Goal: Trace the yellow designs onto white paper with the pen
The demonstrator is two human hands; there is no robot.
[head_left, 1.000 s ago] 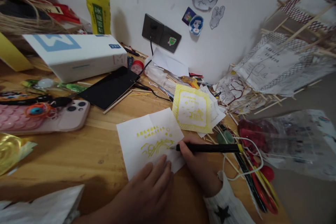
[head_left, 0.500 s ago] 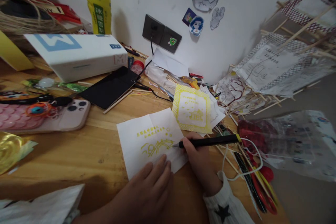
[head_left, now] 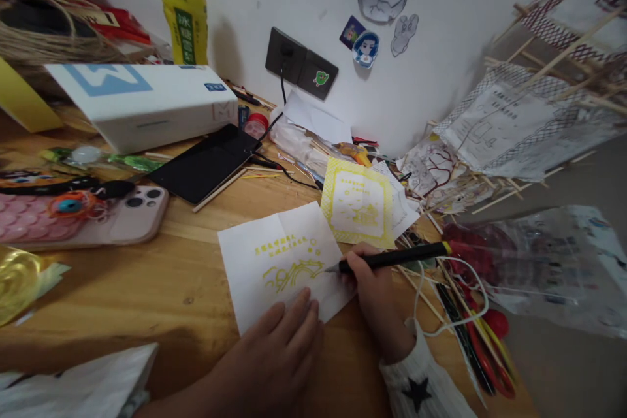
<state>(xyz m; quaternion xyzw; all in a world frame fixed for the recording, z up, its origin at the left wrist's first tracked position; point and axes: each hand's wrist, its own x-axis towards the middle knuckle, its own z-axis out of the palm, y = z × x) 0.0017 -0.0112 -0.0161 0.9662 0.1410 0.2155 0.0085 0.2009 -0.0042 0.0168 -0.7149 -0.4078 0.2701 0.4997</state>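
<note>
My right hand is closed around a black marker pen with a yellow end. The pen's tip is over the right part of a white sheet of paper; whether it touches cannot be made out. Yellow-green lines on the sheet form two rows of characters, small circles and an arched shape. On the sheet's lower edge my left hand lies flat, fingers stretched out. Just behind the sheet is a finished-looking drawing with a yellow patterned border, partly on top of another paper.
A black tablet, a pink-cased phone and a white box stand or lie to the left. A yellow drink bottle is behind the box. Thin sticks, scissors and a plastic bag crowd the right edge, below a stick frame with papers.
My right hand has shifted slightly to the right with the pen, and the pen's rear end has risen a little. My left hand stays in place on the paper.
</note>
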